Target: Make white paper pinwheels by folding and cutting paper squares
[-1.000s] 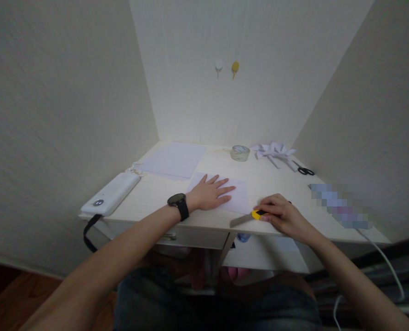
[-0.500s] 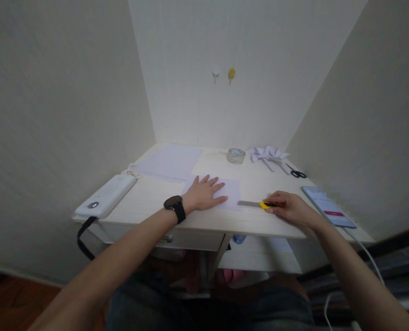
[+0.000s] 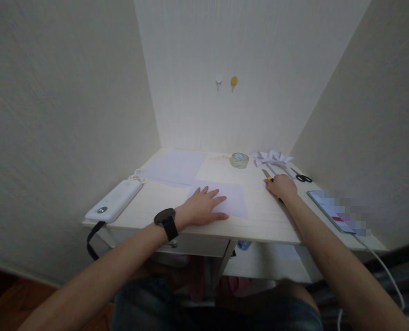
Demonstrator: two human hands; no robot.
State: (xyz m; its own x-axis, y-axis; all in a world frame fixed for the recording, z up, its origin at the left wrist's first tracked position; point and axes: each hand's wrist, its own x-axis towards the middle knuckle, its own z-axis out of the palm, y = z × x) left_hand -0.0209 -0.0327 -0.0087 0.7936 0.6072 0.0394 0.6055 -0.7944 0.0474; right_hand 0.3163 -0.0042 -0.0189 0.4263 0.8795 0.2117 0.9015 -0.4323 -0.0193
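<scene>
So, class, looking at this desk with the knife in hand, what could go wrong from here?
1. The right hand holds the utility knife with its blade out, pointing at the paper windmill and scissors; a slip could nick them.
2. The left hand lies flat on the paper sheet, so a cut there may come near its fingers.
3. The phone sits by the desk edge, cable hanging; an elbow might snag it.

The worktop [image 3: 259, 216] is pale wood-grain. The paper sheet [image 3: 234, 198] looks faintly lilac-white. The watch [image 3: 166, 220] is black, the scissors [image 3: 303, 177] black-handled, the power bank [image 3: 115, 206] white, and the knife [image 3: 268, 176] shows yellow.
</scene>
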